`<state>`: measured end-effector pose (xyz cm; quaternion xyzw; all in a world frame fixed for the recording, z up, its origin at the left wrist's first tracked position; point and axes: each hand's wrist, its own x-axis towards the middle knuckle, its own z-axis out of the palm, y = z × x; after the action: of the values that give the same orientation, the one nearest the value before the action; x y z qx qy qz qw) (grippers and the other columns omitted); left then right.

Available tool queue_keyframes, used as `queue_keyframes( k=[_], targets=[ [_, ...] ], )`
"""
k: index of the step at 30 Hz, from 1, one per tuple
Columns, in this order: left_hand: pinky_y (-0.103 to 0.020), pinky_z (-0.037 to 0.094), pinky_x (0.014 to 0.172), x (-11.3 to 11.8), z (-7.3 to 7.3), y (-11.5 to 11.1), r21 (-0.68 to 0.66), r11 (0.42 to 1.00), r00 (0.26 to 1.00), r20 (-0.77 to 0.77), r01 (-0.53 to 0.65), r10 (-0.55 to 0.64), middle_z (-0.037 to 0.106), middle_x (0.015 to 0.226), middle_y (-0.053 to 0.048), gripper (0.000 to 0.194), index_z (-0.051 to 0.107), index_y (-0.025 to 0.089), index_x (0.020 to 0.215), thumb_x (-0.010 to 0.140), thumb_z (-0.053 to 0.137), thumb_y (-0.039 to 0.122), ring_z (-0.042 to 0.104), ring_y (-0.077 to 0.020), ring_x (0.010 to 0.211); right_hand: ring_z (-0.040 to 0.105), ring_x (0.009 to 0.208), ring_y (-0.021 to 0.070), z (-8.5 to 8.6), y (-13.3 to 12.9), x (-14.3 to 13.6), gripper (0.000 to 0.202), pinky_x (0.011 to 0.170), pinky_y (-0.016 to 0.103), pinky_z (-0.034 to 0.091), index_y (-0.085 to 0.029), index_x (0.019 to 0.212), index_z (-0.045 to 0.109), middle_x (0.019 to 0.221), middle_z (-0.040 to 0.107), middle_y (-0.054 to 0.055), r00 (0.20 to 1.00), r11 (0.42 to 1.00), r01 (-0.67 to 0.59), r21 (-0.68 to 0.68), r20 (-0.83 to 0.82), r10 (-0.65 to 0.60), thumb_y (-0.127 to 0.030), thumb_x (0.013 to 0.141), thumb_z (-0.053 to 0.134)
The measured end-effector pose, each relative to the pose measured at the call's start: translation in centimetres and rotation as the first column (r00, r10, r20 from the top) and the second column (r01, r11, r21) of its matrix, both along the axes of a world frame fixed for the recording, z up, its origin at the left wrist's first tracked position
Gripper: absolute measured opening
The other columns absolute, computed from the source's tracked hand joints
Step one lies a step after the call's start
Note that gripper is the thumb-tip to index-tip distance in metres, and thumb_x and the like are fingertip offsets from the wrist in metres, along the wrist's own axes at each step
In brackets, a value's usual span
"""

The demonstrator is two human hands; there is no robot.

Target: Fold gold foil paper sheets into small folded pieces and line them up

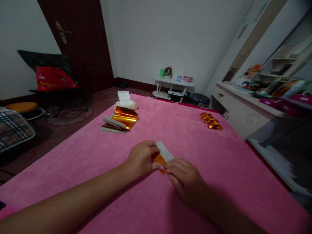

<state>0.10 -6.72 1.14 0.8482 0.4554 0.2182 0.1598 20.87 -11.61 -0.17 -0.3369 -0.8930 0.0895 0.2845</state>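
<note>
Near the middle of the pink-covered table, a sheet of gold foil paper with a grey-white back lies between my hands, partly folded over. My left hand grips its left side, thumb and fingers closed on the gold part. At the near corner of the sheet, the fingertips of my right hand pinch the edge, close to my left thumb. The pale part of the paper sticks out beyond both hands. My fingers hide some of the folds.
Curled gold foil sheets lie at the table's far left, with a white open box behind them. Several folded gold pieces sit in a row at the far right. A dresser flanks the pink cloth on the right.
</note>
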Motion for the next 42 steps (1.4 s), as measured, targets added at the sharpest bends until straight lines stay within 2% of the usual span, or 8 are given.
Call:
queue_keyframes(
  k=[4,8,14,20,29,36,39,42],
  targets=[
    [-0.027,0.04,0.068,-0.2,-0.3,-0.2,-0.015,1.0,0.999,0.042,0.004,-0.003,0.063,0.088,-0.004,0.036,0.07,0.022,0.089,0.065,0.074,0.049,0.056,-0.0191,0.078,0.058,0.09,0.0192,-0.1,0.6,-0.2,0.029,0.081,0.035,0.048,-0.018,0.103,0.061,0.099,0.066,0.008,0.999,0.999,0.025,-0.023,-0.027,-0.026,-0.009,0.087,0.039],
    [-0.028,0.04,0.069,-0.3,-0.3,-0.3,-0.028,1.0,0.998,0.056,-0.005,0.007,0.062,0.087,-0.004,0.033,0.07,0.022,0.088,0.067,0.074,0.046,0.056,-0.0193,0.079,0.057,0.09,0.0195,0.2,1.9,-1.2,0.033,0.08,0.035,0.047,-0.018,0.112,0.061,0.111,0.065,0.008,0.998,0.999,0.018,-0.028,0.061,-0.016,-0.011,0.088,0.04],
    [-0.028,0.041,0.071,-0.4,-0.3,-0.4,-0.019,1.0,0.999,0.047,0.007,-0.006,0.063,0.089,-0.003,0.035,0.07,0.024,0.092,0.068,0.073,0.049,0.056,-0.0197,0.081,0.054,0.091,0.0201,0.9,2.8,-2.0,0.029,0.081,0.035,0.045,-0.02,0.114,0.062,0.11,0.066,0.005,0.988,0.993,0.023,-0.116,0.156,-0.005,-0.017,0.089,0.048],
    [-0.027,0.042,0.071,-0.5,-0.2,-0.4,-0.013,1.0,0.999,0.023,0.024,-0.024,0.065,0.092,-0.004,0.041,0.07,0.023,0.098,0.068,0.072,0.051,0.059,-0.0189,0.079,0.057,0.095,0.0201,0.0,0.9,-0.2,0.038,0.081,0.038,0.047,-0.021,0.111,0.064,0.109,0.068,0.007,0.999,0.997,-0.035,-0.066,0.01,0.036,-0.006,0.085,0.041],
    [-0.025,0.039,0.066,-0.2,0.1,-0.7,0.067,0.996,0.995,-0.078,-0.05,0.056,0.066,0.086,-0.001,0.02,0.07,0.024,0.092,0.079,0.064,0.037,0.059,-0.0154,0.075,0.061,0.083,0.0185,-0.5,0.5,-0.1,0.038,0.076,0.035,0.049,-0.021,0.088,0.07,0.088,0.071,0.005,0.979,0.997,-0.064,-0.04,-0.194,0.055,0.002,0.073,0.043],
    [-0.025,0.038,0.065,0.2,0.5,-1.6,0.093,0.995,0.988,-0.151,-0.026,0.04,0.064,0.084,-0.002,0.041,0.068,0.023,0.095,0.068,0.07,0.054,0.058,-0.0172,0.076,0.062,0.072,0.0144,-0.8,-0.3,0.4,0.036,0.072,0.029,0.049,-0.021,0.069,0.068,0.074,0.069,0.0,0.952,0.985,-0.027,-0.169,-0.304,-0.026,0.005,0.068,0.044],
    [-0.026,0.037,0.065,0.2,0.6,-1.8,0.096,0.995,0.987,-0.162,-0.003,0.018,0.063,0.083,-0.002,0.049,0.068,0.023,0.094,0.063,0.07,0.061,0.058,-0.0181,0.076,0.061,0.074,0.0141,-0.5,-0.5,0.4,0.039,0.07,0.028,0.048,-0.02,0.075,0.067,0.078,0.066,0.001,0.93,0.984,0.062,-0.167,-0.347,-0.118,0.006,0.067,0.04],
    [-0.026,0.036,0.065,0.2,0.6,-1.8,0.104,0.995,0.985,-0.174,0.002,0.016,0.062,0.082,-0.002,0.05,0.068,0.023,0.091,0.062,0.069,0.064,0.058,-0.0184,0.076,0.059,0.093,0.018,0.2,-0.5,0.1,0.046,0.083,0.035,0.046,-0.023,0.1,0.066,0.098,0.068,0.004,0.952,0.993,0.11,-0.05,-0.28,-0.12,0.004,0.071,0.043]
  ],
)
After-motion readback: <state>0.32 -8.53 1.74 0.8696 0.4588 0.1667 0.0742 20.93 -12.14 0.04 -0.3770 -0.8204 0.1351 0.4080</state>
